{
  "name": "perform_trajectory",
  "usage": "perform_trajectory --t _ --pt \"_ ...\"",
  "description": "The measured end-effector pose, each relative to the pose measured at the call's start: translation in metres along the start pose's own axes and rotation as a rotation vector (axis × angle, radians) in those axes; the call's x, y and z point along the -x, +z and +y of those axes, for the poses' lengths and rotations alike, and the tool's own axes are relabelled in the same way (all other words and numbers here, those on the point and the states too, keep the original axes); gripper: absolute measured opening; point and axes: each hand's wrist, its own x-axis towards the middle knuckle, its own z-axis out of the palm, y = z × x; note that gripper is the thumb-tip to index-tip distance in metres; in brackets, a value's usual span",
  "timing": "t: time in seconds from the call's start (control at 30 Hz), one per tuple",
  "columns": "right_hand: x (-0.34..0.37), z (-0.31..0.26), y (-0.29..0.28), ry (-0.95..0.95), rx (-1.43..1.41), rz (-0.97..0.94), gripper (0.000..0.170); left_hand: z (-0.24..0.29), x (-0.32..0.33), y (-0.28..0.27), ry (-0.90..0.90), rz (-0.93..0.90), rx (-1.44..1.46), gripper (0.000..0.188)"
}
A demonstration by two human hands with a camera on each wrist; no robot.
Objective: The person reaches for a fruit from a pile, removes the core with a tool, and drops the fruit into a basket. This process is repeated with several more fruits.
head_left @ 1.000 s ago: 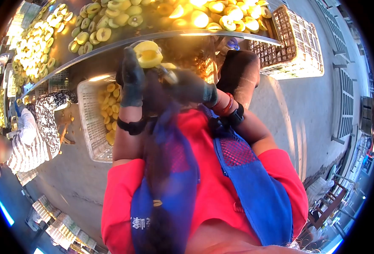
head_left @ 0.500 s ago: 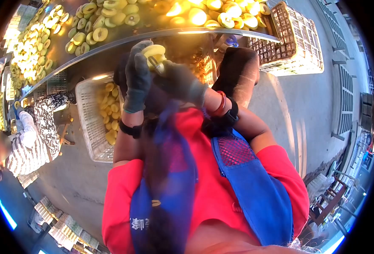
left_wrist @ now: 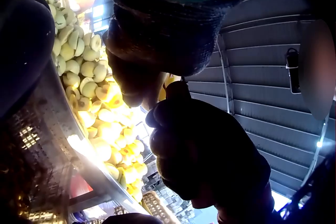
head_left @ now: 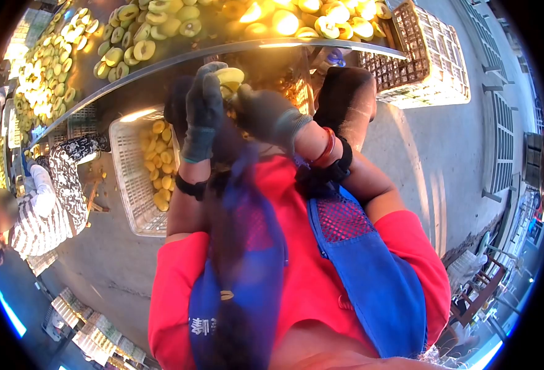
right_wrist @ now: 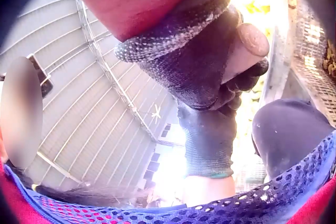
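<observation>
In the head view my gloved left hand (head_left: 203, 111) holds a yellow peach half (head_left: 230, 76), fingers bent around its far side. My gloved right hand (head_left: 273, 117) is close against it, at the near right edge of the fruit. A hand tool's thick pale handle (right_wrist: 254, 40) sticks out of the right fist in the right wrist view. The tool's working end is hidden between the hands. Only a yellow sliver of the peach (left_wrist: 170, 79) shows in the left wrist view, between the two dark gloves.
Many peach halves (head_left: 173, 15) lie on a metal-edged table (head_left: 222, 51) ahead. A white crate (head_left: 137, 216) with yellow halves stands at left. Another crate (head_left: 435, 58) is at the table's right end. A person in stripes (head_left: 44, 206) sits at far left.
My right hand has moved up against the peach half and turned, so the metal end of the tool no longer shows. The left hand has tilted the peach and curled further around it.
</observation>
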Motion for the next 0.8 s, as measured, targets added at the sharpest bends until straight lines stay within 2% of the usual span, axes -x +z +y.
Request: perform_trajectory --t 0.07,0.1,0.13,0.2,0.3,0.37,0.5,0.6,0.67,0.7,0.77,0.8 --pt "0.0 -0.003 -0.009 0.143 0.014 -0.142 0.017 -0.011 0.001 0.005 -0.072 0.042 0.071 0.034" --pt "0.0 -0.005 -0.013 0.213 0.02 -0.214 0.017 -0.016 -0.002 0.008 -0.123 0.077 0.23 0.035" --pt "0.002 -0.006 -0.013 0.244 0.004 -0.179 0.017 -0.019 -0.004 0.009 -0.175 0.111 0.388 0.037" --pt "0.008 -0.004 -0.014 0.305 -0.025 -0.11 0.017 -0.01 -0.007 -0.005 -0.305 0.101 0.435 0.041" --pt "0.013 0.013 0.0 0.306 -0.057 -0.235 0.02 -0.004 -0.011 -0.021 -0.432 0.081 0.52 0.046" --pt "0.014 0.019 0.01 0.243 -0.101 -0.102 0.018 0.0 -0.011 -0.024 -0.479 0.077 0.561 0.049" --pt "0.002 0.006 -0.007 0.321 -0.176 0.005 0.019 -0.003 -0.006 -0.027 -0.551 0.075 0.632 0.055" --pt "-0.008 0.001 -0.004 0.317 -0.299 0.276 0.014 -0.003 -0.003 -0.031 -0.577 0.036 0.662 0.061" --pt "-0.018 0.003 0.0 0.283 -0.308 0.343 0.018 0.005 -0.003 -0.026 -0.59 0.068 0.684 0.061" --pt "-0.022 0.0 -0.003 0.266 -0.311 0.377 0.02 0.007 -0.002 -0.024 -0.57 0.076 0.684 0.058" --pt "-0.026 -0.01 -0.015 0.308 -0.523 0.395 0.026 0.01 0.0 -0.021 -0.531 0.089 0.685 0.052" --pt "-0.028 -0.014 -0.02 0.329 -0.629 0.403 0.029 0.005 0.002 -0.02 -0.449 0.071 0.597 0.051"
